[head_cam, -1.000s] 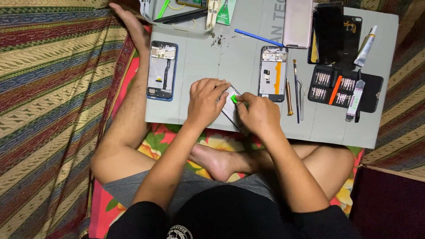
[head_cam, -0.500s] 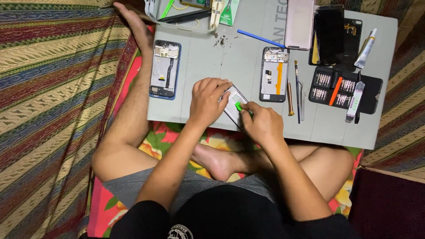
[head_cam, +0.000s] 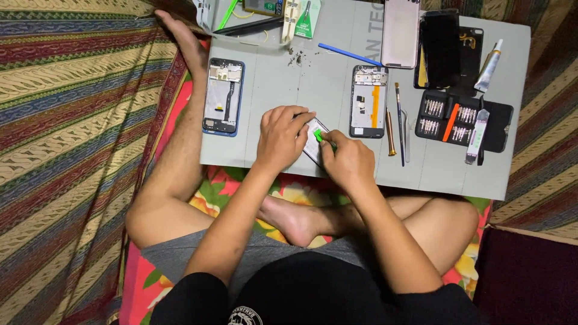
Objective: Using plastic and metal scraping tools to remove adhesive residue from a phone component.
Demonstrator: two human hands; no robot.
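Gripping a phone part (head_cam: pixel 313 143) with left hand (head_cam: pixel 282 137), right hand (head_cam: pixel 348 161) pinching green pick (head_cam: pixel 318 136)

Bare grey desk (head_cam: pixel 313 72) lies open between the blue-framed phone (head_cam: pixel 223 96) on the left and the opened phone (head_cam: pixel 368 101) to the right. Right of that, the screwdriver (head_cam: pixel 390 131), tweezers (head_cam: pixel 404 135) and black bit case (head_cam: pixel 463 120) crowd the way. At the far edge, the phone backs (head_cam: pixel 400 33) and green tools (head_cam: pixel 307 18) block passage.

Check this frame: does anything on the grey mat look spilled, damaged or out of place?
A small scatter of dark crumbs lies loose on the grey mat near its top edge. Two opened phones lie apart, neatly. Nothing else stands out.
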